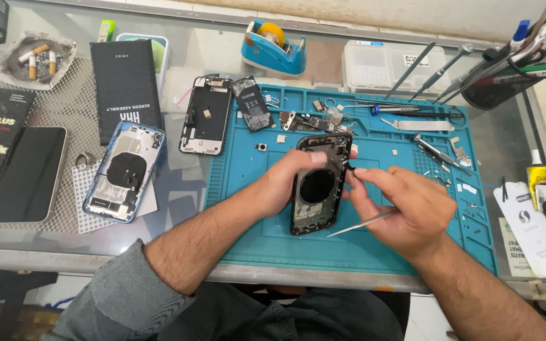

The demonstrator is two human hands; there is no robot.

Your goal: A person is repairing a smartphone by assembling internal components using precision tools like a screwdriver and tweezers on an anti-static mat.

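My left hand (284, 183) grips the left edge of a black phone housing (319, 186), which stands tilted on the teal work mat (374, 246) with its open inside toward me. My right hand (399, 205) pinches a small black part at the housing's right edge with thumb and forefinger. The same hand also carries metal tweezers (358, 225), tucked under the fingers and pointing left. A black battery (252, 103) and a small logic board (311, 121) lie on the mat beyond the housing.
A blue phone housing (123, 172), a dark screen (30, 173) and a screen assembly (205, 115) lie left of the mat. A tape dispenser (273, 47), a clear parts box (387, 66), a tool cup (500, 82), screwdrivers (437, 151) and a glue tube (538, 177) stand behind and to the right.
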